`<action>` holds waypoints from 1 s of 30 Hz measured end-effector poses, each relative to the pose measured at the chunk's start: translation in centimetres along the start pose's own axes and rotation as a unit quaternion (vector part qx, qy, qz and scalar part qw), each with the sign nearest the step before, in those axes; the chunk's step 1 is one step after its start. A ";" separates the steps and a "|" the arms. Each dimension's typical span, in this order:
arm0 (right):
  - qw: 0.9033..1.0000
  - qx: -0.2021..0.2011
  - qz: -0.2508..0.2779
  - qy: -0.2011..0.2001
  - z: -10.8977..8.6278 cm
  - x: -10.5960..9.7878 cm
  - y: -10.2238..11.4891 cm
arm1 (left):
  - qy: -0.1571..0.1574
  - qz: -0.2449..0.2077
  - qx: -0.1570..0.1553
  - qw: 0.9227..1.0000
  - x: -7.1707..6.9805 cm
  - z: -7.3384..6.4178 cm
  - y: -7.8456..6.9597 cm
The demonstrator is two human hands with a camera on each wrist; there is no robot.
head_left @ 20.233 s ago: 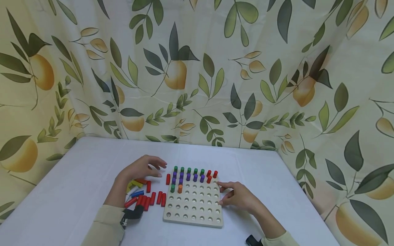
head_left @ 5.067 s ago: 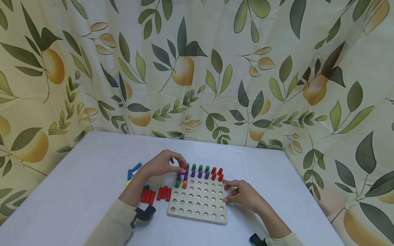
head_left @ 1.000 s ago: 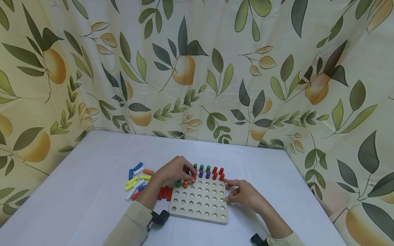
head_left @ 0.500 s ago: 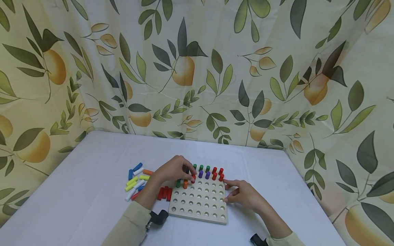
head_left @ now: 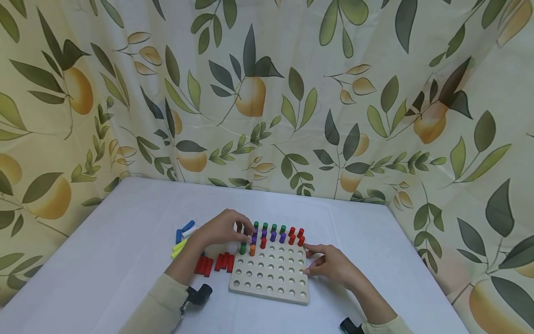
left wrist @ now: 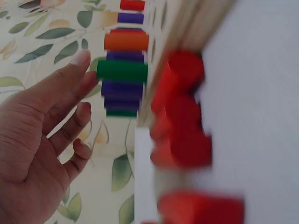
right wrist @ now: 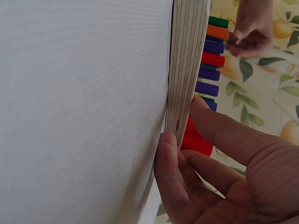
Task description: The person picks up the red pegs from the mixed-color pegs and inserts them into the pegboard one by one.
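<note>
A pale wooden pegboard [head_left: 264, 282] lies on the table, with green, purple, red and orange pegs standing in its far rows. Empty-fingered, my left hand [head_left: 227, 228] hovers at the board's back left corner, overlapping several pegs there. In the left wrist view its fingertips come close to a green peg [left wrist: 122, 71]. A red peg [head_left: 263, 242] stands upright among the purple ones, right of the orange peg [head_left: 252, 250]. My right hand [head_left: 327, 261] holds the board's right edge; in the right wrist view, thumb and fingertips sit against its layered plywood side [right wrist: 182, 70].
Loose red pegs [head_left: 224, 262] lie along the board's left side. Farther left are yellow pegs [head_left: 178, 247], blue pegs [head_left: 178, 235] and a white peg [head_left: 189, 231], partly behind my left arm. A patterned curtain [head_left: 267, 116] hangs behind the table.
My left hand has let go of the red peg, which now stands in the board, and has moved back to the left. The right hand stays on the edge.
</note>
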State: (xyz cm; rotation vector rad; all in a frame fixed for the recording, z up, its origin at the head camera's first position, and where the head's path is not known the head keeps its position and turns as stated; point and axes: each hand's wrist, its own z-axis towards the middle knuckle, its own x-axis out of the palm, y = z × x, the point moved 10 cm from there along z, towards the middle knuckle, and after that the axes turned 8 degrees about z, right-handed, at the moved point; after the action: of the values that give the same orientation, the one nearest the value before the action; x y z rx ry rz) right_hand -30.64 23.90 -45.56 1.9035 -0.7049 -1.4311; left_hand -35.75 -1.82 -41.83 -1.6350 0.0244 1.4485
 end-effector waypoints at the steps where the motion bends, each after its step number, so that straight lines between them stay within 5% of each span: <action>1: 1.000 -0.001 0.000 0.000 0.0 0.0 0.0 | 0.000 0.001 -0.001 1.000 -0.2 -0.4 0.2; 8: 1.000 0.002 0.002 -0.001 0.1 -0.1 0.0 | 0.004 0.015 -0.032 0.999 -1.5 -3.2 2.0; 17: 1.000 0.000 0.001 0.000 0.1 0.0 0.1 | 0.038 0.020 -0.034 0.998 -1.9 -7.6 4.1; 23: 1.000 0.005 0.003 -0.002 0.1 -0.2 0.2 | 0.043 0.019 -0.068 0.997 -2.8 -10.5 5.4; 30: 1.000 0.005 0.011 -0.001 0.1 -0.1 -0.1 | 0.032 0.002 -0.057 0.998 -3.6 -12.7 6.4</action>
State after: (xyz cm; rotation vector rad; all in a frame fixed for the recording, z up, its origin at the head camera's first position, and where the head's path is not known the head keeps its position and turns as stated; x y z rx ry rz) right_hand -30.73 24.04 -45.58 1.8961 -0.7345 -1.4190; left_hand -30.61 -15.32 -44.33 -1.7739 -0.0184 1.4228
